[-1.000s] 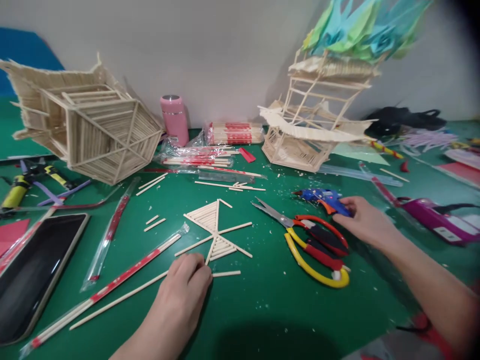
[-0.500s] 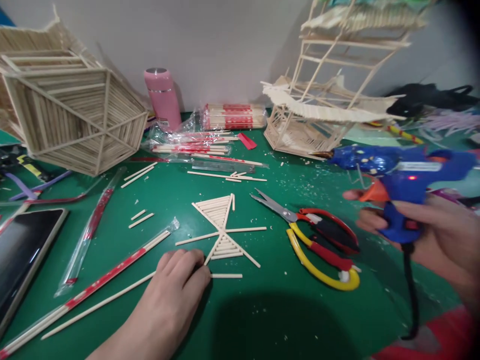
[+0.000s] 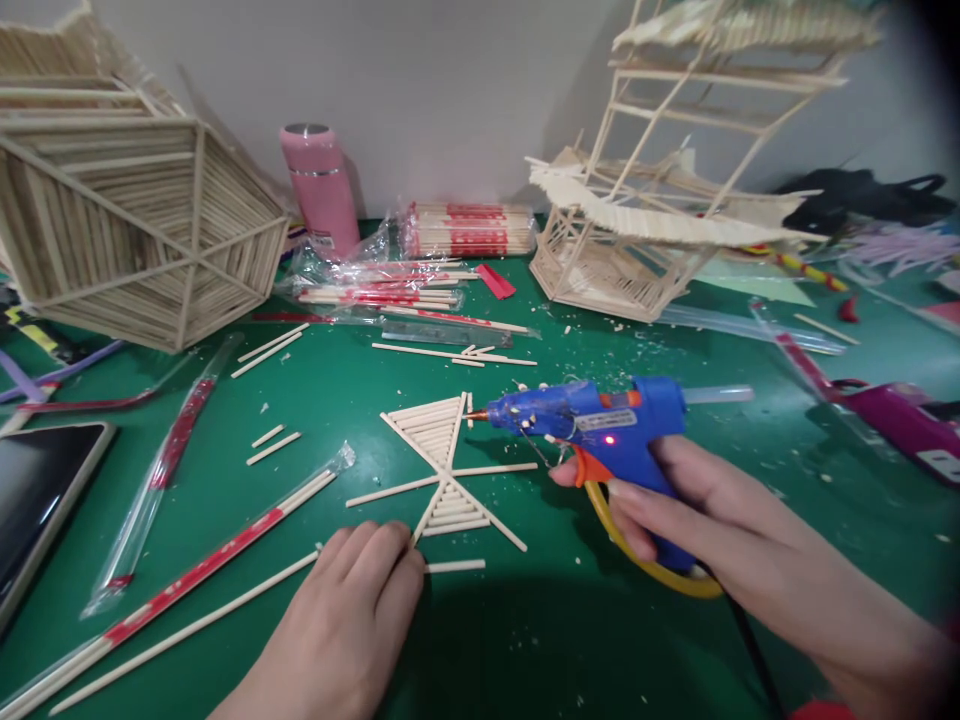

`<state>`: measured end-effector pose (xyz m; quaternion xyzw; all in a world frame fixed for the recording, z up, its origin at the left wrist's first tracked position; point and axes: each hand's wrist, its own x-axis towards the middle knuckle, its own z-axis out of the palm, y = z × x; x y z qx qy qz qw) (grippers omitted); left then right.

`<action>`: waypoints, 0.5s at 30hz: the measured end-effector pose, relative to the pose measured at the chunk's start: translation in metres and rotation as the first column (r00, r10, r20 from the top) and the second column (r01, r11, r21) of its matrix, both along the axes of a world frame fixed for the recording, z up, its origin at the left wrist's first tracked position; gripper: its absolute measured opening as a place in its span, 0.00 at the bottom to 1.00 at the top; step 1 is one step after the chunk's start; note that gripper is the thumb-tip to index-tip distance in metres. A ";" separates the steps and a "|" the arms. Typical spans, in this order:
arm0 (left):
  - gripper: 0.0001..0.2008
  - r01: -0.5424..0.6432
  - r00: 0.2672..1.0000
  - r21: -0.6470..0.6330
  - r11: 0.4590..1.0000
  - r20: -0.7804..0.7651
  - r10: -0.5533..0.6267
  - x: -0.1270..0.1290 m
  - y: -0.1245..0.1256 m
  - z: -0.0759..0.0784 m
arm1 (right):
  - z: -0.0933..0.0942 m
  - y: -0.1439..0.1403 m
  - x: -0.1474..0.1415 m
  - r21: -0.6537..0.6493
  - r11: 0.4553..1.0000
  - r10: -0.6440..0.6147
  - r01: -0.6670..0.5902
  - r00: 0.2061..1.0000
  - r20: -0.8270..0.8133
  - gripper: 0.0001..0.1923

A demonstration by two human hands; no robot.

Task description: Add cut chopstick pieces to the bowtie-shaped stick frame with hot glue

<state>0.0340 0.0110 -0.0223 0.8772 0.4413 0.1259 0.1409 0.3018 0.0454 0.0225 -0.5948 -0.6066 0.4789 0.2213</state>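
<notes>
My right hand (image 3: 720,530) grips a blue hot glue gun (image 3: 600,430) with an orange trigger, its nozzle pointing left, close to the upper right of a flat fan of glued wooden sticks (image 3: 442,460) on the green table. My left hand (image 3: 352,610) rests on the table with its fingers curled at the lower tip of that stick piece, touching a short stick (image 3: 454,566). The glue gun hides most of the yellow-handled scissors (image 3: 660,575) beneath my right hand.
A hexagonal stick structure (image 3: 135,230) stands at the far left and a stick tower (image 3: 645,220) at the back right. A pink bottle (image 3: 322,190), packs of wrapped chopsticks (image 3: 465,230), loose chopsticks (image 3: 187,625), a tablet (image 3: 37,500) and a purple tool (image 3: 900,430) lie around.
My right hand picked the glue gun up from the table, lifted it, then brought it left and down to the stick piece. My left hand stayed at the piece's lower tip.
</notes>
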 end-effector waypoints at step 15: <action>0.14 -0.119 0.989 -0.020 0.993 0.086 0.121 0.008 -0.001 0.001 | -0.013 0.016 -0.003 0.203 0.975 -0.133 0.090 0.968 0.211 0.15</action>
